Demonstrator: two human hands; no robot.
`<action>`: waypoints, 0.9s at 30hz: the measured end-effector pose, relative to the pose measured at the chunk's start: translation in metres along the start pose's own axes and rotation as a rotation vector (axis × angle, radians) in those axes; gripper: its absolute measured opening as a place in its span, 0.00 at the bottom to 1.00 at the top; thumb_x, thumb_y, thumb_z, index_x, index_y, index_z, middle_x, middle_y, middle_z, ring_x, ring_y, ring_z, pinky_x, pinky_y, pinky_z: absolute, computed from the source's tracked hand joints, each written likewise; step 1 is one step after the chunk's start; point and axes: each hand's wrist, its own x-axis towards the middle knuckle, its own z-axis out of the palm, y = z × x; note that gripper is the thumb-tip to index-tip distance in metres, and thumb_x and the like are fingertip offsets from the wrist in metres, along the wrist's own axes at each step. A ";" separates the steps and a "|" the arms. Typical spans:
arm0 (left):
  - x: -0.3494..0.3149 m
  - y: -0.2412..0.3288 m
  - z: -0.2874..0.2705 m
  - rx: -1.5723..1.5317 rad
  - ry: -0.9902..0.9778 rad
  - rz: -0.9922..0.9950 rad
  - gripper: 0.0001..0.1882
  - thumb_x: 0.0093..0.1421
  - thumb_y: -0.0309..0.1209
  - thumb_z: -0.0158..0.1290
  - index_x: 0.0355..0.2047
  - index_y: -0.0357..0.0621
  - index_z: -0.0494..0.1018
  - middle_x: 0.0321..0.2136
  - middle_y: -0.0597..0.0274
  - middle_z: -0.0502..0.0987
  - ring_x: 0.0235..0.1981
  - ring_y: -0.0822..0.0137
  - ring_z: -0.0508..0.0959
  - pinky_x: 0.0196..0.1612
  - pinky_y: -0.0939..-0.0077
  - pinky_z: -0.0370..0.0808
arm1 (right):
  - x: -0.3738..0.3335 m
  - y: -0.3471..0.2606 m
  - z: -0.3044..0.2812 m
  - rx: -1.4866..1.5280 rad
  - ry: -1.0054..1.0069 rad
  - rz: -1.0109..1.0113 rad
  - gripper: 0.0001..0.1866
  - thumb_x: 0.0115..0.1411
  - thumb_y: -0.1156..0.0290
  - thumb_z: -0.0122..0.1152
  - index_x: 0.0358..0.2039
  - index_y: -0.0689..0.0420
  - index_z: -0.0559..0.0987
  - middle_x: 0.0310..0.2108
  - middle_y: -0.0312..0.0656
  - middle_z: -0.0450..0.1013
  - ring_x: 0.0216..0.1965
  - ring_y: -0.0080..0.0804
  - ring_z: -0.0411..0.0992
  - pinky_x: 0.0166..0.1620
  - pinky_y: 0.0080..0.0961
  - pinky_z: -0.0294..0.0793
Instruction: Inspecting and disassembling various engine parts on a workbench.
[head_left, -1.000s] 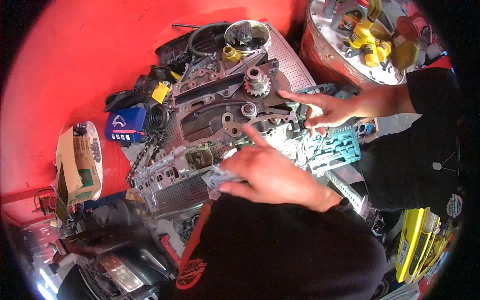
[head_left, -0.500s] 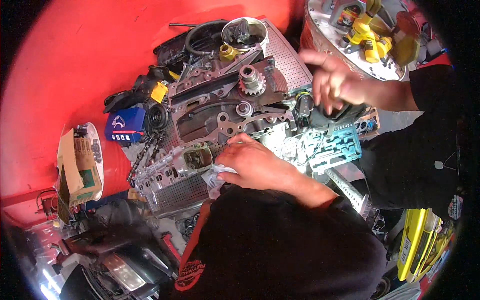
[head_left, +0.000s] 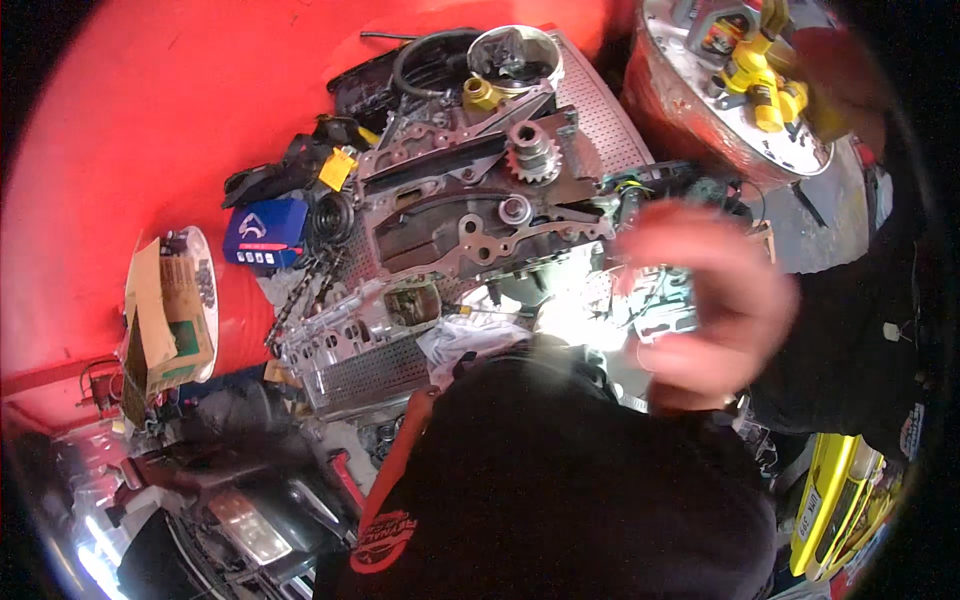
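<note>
My right hand (head_left: 715, 300) is raised off the bench and smeared by motion. Its fingers and thumb curve apart, with nothing visible between them. Behind it lies a teal tool case (head_left: 655, 318), partly hidden. Of my left arm only the forearm (head_left: 402, 445) shows; the hand is hidden behind my black shirt. A crumpled white rag (head_left: 462, 338) lies beside my shirt, next to a silver cylinder head (head_left: 345, 325). Beyond is an engine block (head_left: 420, 225) with a toothed sprocket (head_left: 533, 155) standing on it and a smaller round metal part (head_left: 515, 210).
Bright light washes out the bench centre. A blue box (head_left: 265, 232) and a timing chain (head_left: 300, 295) lie left of the block. A white bucket (head_left: 550, 55) stands behind. Yellow bottles (head_left: 765, 105) sit on a drum (head_left: 650, 75). A person in black (head_left: 840, 330) stands at right.
My right hand has left the white rag and swung up and right, toward the camera. The other person's hand has moved away from above the bench. The view has shifted slightly.
</note>
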 end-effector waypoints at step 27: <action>0.195 0.210 -0.165 0.221 0.102 0.445 0.24 0.67 0.46 0.51 0.55 0.43 0.78 0.55 0.46 0.78 0.52 0.45 0.80 0.55 0.55 0.77 | 0.113 -0.081 -0.016 -0.400 -0.363 -0.230 0.18 0.54 0.68 0.75 0.43 0.62 0.82 0.31 0.42 0.80 0.31 0.32 0.77 0.38 0.29 0.76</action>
